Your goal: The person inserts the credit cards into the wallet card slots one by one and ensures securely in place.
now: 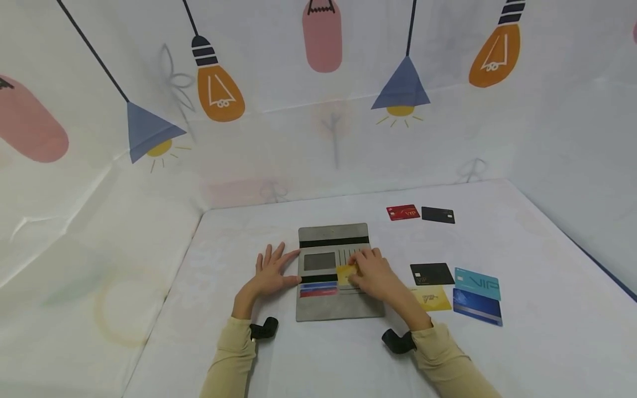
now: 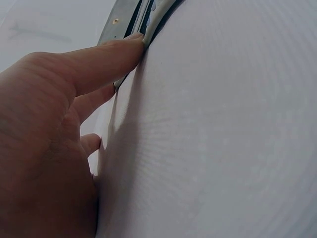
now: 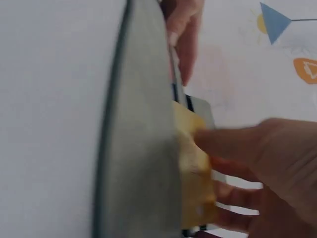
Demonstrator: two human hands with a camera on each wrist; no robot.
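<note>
A grey card wallet [image 1: 318, 310] lies unfolded on the white table. My right hand [image 1: 376, 273] pinches a gold card [image 1: 344, 274] over the wallet's right-hand slots; the right wrist view shows this card [image 3: 190, 183] between thumb and fingers, its lower edge at the pocket. My left hand [image 1: 271, 275] rests at the wallet's left edge, fingers spread, with the thumb and index fingertip touching that edge. In the left pockets, a blue card [image 1: 318, 286] and a red card [image 1: 318, 292] show as narrow strips. Part of the wallet's right side is hidden under my right hand.
Right of the wallet lie a black VIP card [image 1: 432, 274], another gold card [image 1: 434, 299], a teal VIP card [image 1: 476, 282] and a blue card [image 1: 478, 307]. Farther back are a red VIP card [image 1: 403, 212] and a dark card [image 1: 438, 215]. Printed white sheeting [image 1: 298, 155] surrounds the table.
</note>
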